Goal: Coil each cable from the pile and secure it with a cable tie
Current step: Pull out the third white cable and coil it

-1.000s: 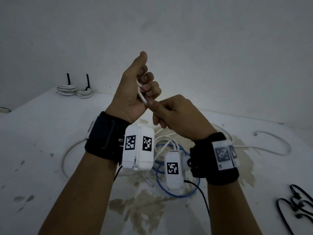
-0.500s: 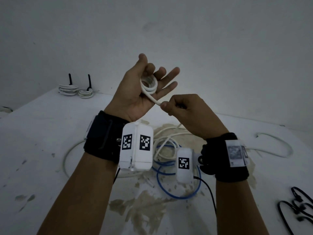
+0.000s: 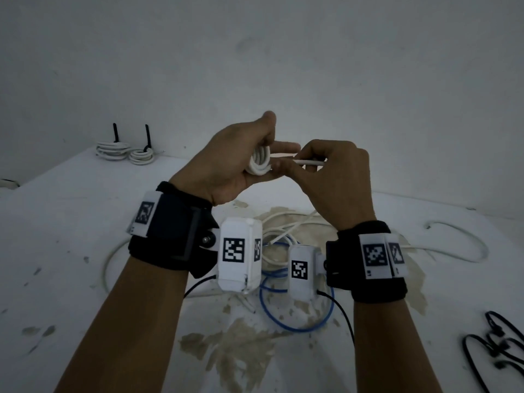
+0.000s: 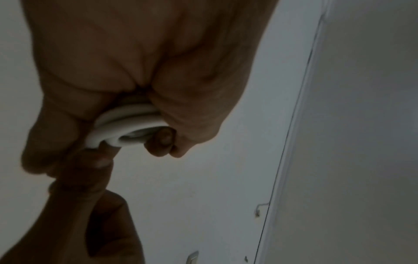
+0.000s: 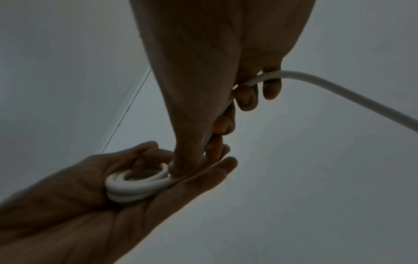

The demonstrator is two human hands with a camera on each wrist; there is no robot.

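I've got my left hand [image 3: 235, 160] cupping the small white coil [image 3: 259, 164] above the cable pile [image 3: 283, 251], right hand [image 3: 334, 177] fingers clamped on its loose tail — two tied coils [image 3: 124, 151] done beyond the pile, several cables left, black ties [image 3: 499, 347] right of it.

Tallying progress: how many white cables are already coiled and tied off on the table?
2. Both sit at the table's far left corner by the wall: one tied coil and, just right of it, a smaller tied coil, each with a black tie sticking up. Others may lie outside the view.
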